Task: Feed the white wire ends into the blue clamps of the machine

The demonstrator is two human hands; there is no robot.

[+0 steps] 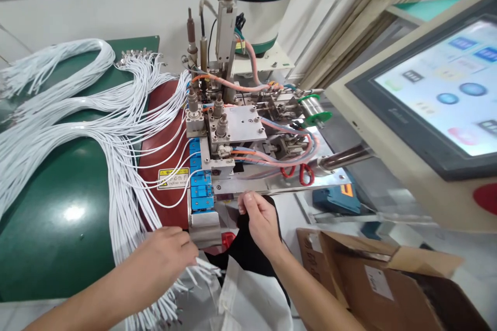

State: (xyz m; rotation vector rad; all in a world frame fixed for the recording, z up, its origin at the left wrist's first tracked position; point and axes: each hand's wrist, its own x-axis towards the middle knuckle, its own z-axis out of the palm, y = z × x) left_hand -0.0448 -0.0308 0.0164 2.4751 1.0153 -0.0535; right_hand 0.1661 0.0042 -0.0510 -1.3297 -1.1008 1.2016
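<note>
My left hand (165,256) is closed at the front of a thick bundle of white cables (122,201). Several white cable ends (205,270) stick out to the right from beneath its fingers. To the right, my right hand (262,220) has its fingers curled together beside the machine's front end; anything inside them is hidden. Between and above the hands runs a row of blue clamp blocks (202,191) on the machine (236,124). A few single white cables curve from the bundle into these blocks. Below them is a bent metal guard (205,228).
The cables lie over a green surface (50,222) and a red plate with a yellow warning label (173,178). At right are a touchscreen panel (438,93) and an open cardboard box (373,279). A wire spool (313,110) sits behind the machine.
</note>
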